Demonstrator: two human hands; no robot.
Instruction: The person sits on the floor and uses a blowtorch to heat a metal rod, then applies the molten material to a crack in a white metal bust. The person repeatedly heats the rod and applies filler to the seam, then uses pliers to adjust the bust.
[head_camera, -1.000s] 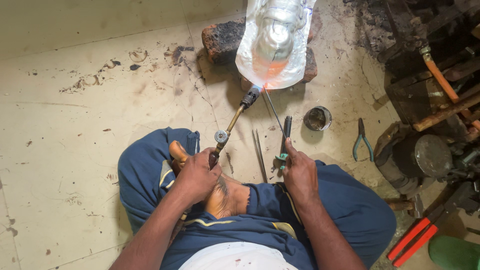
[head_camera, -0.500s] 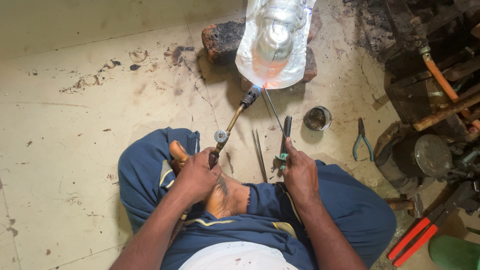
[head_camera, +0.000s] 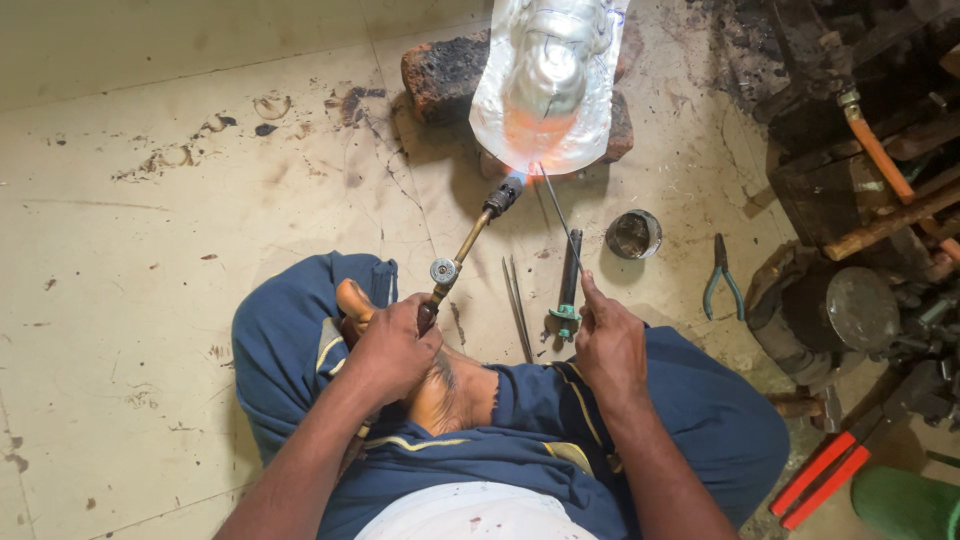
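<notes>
Head camera looks straight down on a person seated cross-legged on a stained pale floor, in blue trousers. His left hand (head_camera: 388, 350), just left of centre, is closed tight around the handle of a brass gas torch (head_camera: 466, 245) with a round valve knob on its stem; the torch slants up and right, and its dark nozzle ends right at the lower edge of a shiny crinkled silver metal piece (head_camera: 548, 80) at the top centre, where the metal glows orange. That piece sits on a scorched dark brick (head_camera: 440, 75).

The right hand (head_camera: 610, 345), right of centre, pinches a thin straight metal rod (head_camera: 560, 215) between thumb and fingertips, the other fingers curled in; the rod's far tip reaches the same glowing spot beside the nozzle.

Between the hands, on the floor, lie two more thin grey rods (head_camera: 518, 305) and a dark tool with a green handle (head_camera: 568, 285). A small round tin (head_camera: 634, 234) stands just right of them, and green-handled pliers (head_camera: 720, 275) lie farther right.
</notes>
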